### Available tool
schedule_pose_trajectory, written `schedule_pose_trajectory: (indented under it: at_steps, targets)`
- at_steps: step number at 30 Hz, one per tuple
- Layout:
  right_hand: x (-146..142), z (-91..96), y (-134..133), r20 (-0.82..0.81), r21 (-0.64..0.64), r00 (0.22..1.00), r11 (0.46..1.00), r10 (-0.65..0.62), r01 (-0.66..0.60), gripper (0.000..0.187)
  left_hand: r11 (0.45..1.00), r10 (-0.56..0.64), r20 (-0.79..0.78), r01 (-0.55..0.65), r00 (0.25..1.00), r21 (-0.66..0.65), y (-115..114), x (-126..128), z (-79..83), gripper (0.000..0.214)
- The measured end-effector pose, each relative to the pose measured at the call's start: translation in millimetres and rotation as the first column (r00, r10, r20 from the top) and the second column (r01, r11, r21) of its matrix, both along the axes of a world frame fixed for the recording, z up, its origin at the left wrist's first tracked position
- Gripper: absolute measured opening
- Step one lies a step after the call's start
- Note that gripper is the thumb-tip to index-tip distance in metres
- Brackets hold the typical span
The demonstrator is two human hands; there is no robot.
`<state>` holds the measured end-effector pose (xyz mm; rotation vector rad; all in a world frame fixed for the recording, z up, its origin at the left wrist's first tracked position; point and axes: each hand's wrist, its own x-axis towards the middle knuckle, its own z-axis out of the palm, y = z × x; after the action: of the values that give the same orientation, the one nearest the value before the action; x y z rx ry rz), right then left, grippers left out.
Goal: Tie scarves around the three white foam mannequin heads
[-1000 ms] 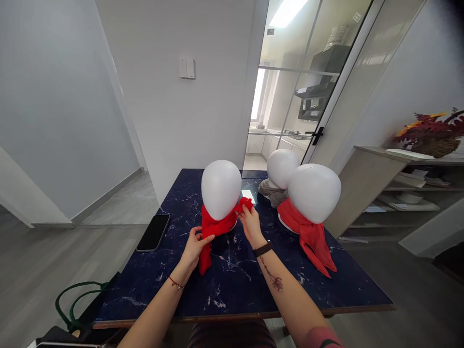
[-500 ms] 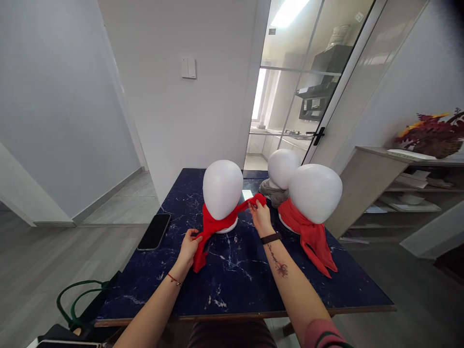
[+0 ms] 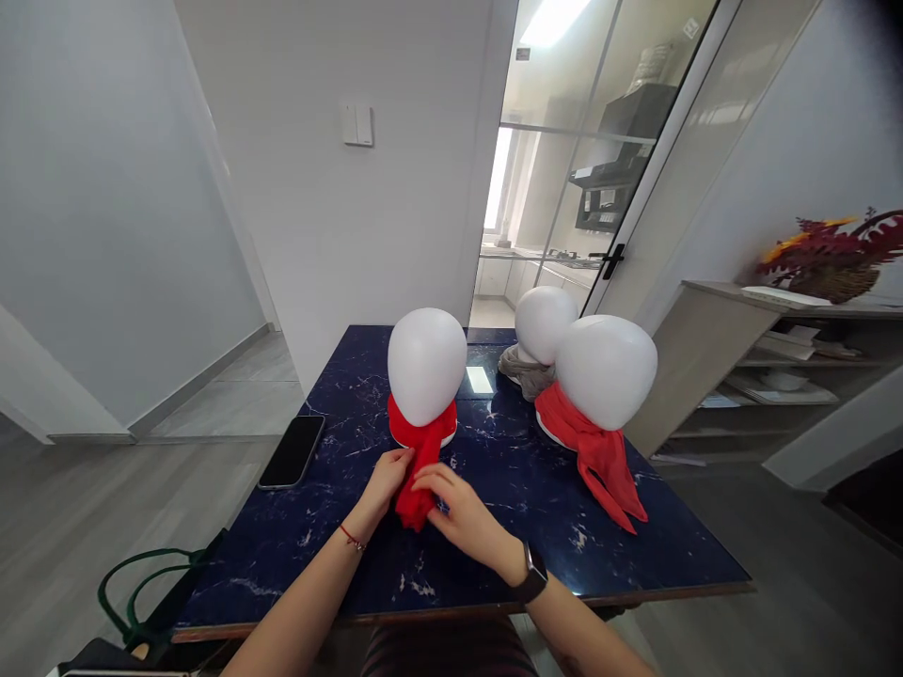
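A white egg-shaped mannequin head (image 3: 427, 362) stands on the dark blue marbled table (image 3: 339, 555). Around its base lies a red scarf (image 3: 421, 456), with its ends brought together in front and hanging toward me. My left hand (image 3: 388, 475) pinches the scarf's left edge just below the head. From the right, my right hand (image 3: 455, 508) curls loosely around the hanging part, its fingers over the cloth and thumb lower down. The scarf's end is bunched between the hands, so how the layers cross is partly hidden.
To the right stands another white head (image 3: 607, 371) wearing a knotted coral-red scarf (image 3: 610, 470). Behind it is a third head (image 3: 546, 324) with a grey scarf (image 3: 526, 373). A black phone (image 3: 293, 451) lies at the table's left edge. A shelf (image 3: 734, 367) stands at right.
My right hand has brought its scarf end from the head's right side round to the front, beside my left hand. The two ends, spread apart before, are now together. The view has shifted slightly.
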<state>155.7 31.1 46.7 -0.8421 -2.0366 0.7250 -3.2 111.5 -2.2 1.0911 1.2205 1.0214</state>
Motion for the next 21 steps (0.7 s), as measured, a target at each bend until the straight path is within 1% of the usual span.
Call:
schedule_pose_trajectory:
  at_steps: [1, 2, 3, 4, 5, 6, 7, 8, 9, 11, 14, 15, 16, 17, 19, 21]
  targets:
    - [3.2, -1.8, -4.0, 0.102, -0.007, 0.994, 0.999, 0.048, -0.047, 0.049, 1.000, 0.022, -0.058, -0.021, 0.998, 0.021, 1.8, -0.9, -1.2, 0.031]
    - [7.0, -3.5, -5.2, 0.163, -0.013, 0.985, 0.998, 0.061, -0.059, 0.053, 0.999, 0.044, -0.119, -0.040, 0.992, 0.037, 3.6, -2.2, -2.4, 0.030]
    - [10.8, -5.1, -3.4, 0.172, -0.012, 0.985, 0.999, 0.032, -0.030, 0.053, 0.997, 0.063, -0.176, -0.055, 0.982, 0.052, 5.2, -3.8, -3.6, 0.029]
    - [14.4, -6.4, 1.1, 0.131, -0.018, 0.991, 0.999, -0.038, 0.041, 0.048, 0.995, 0.083, -0.229, -0.067, 0.970, 0.075, 6.7, -5.5, -4.7, 0.028]
    - [17.5, -7.3, 8.0, 0.051, -0.042, 0.989, 0.989, -0.142, 0.144, 0.038, 0.992, 0.104, -0.278, -0.077, 0.955, 0.104, 8.0, -7.2, -5.6, 0.027]
    - [19.8, -7.8, 16.9, -0.041, -0.092, 0.964, 0.962, -0.261, 0.257, 0.026, 0.987, 0.126, -0.319, -0.086, 0.940, 0.135, 9.1, -8.7, -6.3, 0.025]
    - [21.2, -8.0, 27.0, -0.119, -0.159, 0.919, 0.921, -0.375, 0.355, 0.018, 0.982, 0.145, -0.350, -0.092, 0.926, 0.165, 10.0, -10.0, -6.7, 0.023]
    - [21.7, -7.9, 37.7, -0.164, -0.231, 0.869, 0.875, -0.466, 0.426, 0.019, 0.977, 0.159, -0.371, -0.092, 0.915, 0.191, 10.8, -10.9, -6.8, 0.021]
    - [21.2, -7.6, 48.2, -0.172, -0.286, 0.832, 0.835, -0.528, 0.470, 0.025, 0.974, 0.166, -0.387, -0.089, 0.907, 0.208, 11.5, -11.6, -6.7, 0.018]
    - [17.6, -7.1, 66.5, -0.111, -0.322, 0.804, 0.786, -0.585, 0.528, 0.036, 0.970, 0.182, -0.394, -0.097, 0.901, 0.225, 12.7, -12.1, -6.3, 0.014]
    - [8.9, -8.4, 84.1, 0.027, -0.270, 0.787, 0.754, -0.616, 0.599, 0.042, 0.959, 0.227, -0.380, -0.138, 0.897, 0.248, 14.5, -11.8, -6.1, 0.015]
    - [6.2, -9.7, 88.0, 0.038, -0.262, 0.781, 0.748, -0.623, 0.610, 0.042, 0.955, 0.242, -0.371, -0.153, 0.897, 0.254, 15.3, -11.9, -6.6, 0.016]
    - [4.2, -11.4, 91.5, 0.010, -0.291, 0.782, 0.746, -0.623, 0.598, 0.043, 0.952, 0.253, -0.363, -0.164, 0.897, 0.257, 16.1, -12.3, -7.2, 0.015]
    - [2.8, -13.3, 94.8, -0.047, -0.348, 0.785, 0.747, -0.617, 0.566, 0.044, 0.951, 0.260, -0.361, -0.172, 0.896, 0.258, 17.1, -12.9, -8.2, 0.013]
    - [2.3, -16.6, 101.9, -0.193, -0.483, 0.778, 0.748, -0.598, 0.456, 0.041, 0.951, 0.266, -0.363, -0.181, 0.893, 0.252, 18.9, -14.8, -10.5, 0.010]
    - [4.6, -18.2, 109.4, -0.296, -0.571, 0.758, 0.743, -0.582, 0.348, 0.035, 0.954, 0.264, -0.368, -0.185, 0.891, 0.236, 20.3, -16.9, -12.8, 0.007]
